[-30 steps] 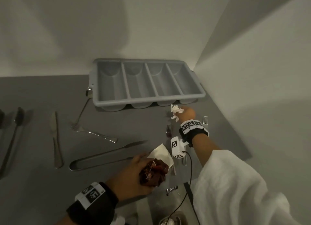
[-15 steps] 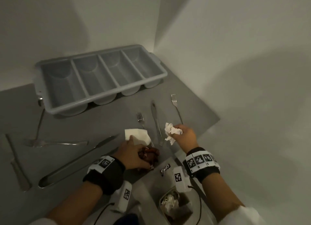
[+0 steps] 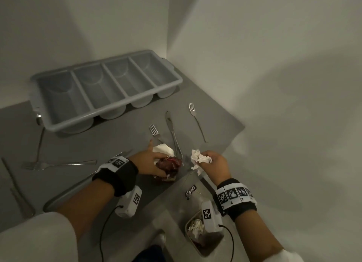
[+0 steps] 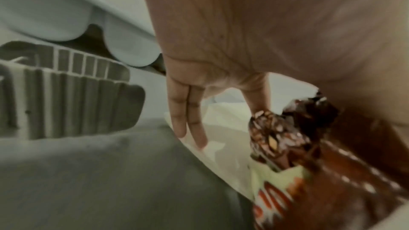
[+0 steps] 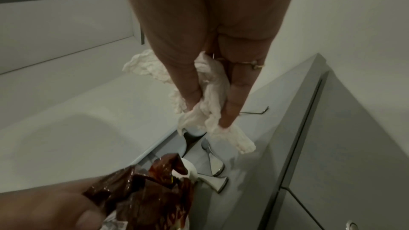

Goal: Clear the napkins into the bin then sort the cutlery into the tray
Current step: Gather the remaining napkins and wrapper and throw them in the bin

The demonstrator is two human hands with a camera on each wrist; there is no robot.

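Here the grey counter (image 3: 101, 144) meets a white corner, holding the tray (image 3: 109, 109).

so the left hand (image 4: 254, 41) fills the upper right of the frame, gripping a crumpled brown wrapper (image 4: 309, 146) at lower right, while two straight fingers (image 4: 188, 120) press a white napkin (image 4: 221, 146) mid-frame on the grey table (image 4: 99, 181). The grey tray (image 4: 66, 15) sits blurry at upper left

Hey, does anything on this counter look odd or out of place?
Yes: a spoon lies partly tucked under the tray's left end, and the left hand holds a brown snack wrapper, not a napkin.
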